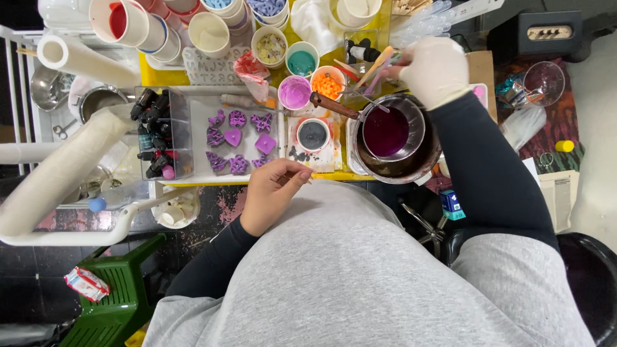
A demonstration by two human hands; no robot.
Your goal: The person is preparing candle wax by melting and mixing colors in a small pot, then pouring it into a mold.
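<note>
A: Head view. Grip first: right hand [434,69], in a white glove, fingers pressed together on thin sticks [379,66], one orange, one lilac, angled down toward the pot. Grip reads as a pinch on the sticks.

B: And the left hand [273,193]?

A: Bare. Rests at the near edge of the desk [154,76], against the grey shirt. Thumb and forefinger tips meet; something small may sit between them, too small to tell.

B: Where's the pot?

A: Metal pot [392,138] sits just below the right hand, at the desk's near right. A smaller inner pan holds dark purple liquid [385,132]. A brown wooden handle [334,106] sticks out to the upper left.

B: Around the left hand?

A: A white tray [273,125] just beyond it, carrying purple moulded pieces [234,138]: hearts, butterfly-like shapes. Beside the tray, a small cup of dark grey stuff [313,134] on a stained cloth.

B: Farther back?

A: Cups in a cluster: pink-purple [295,92], teal [301,62], orange bits [328,83]. Clear box of small dark dropper bottles [154,132] left of the tray. Paper roll [80,61] at far left. Green plastic stool [119,295] on the floor, lower left.
</note>
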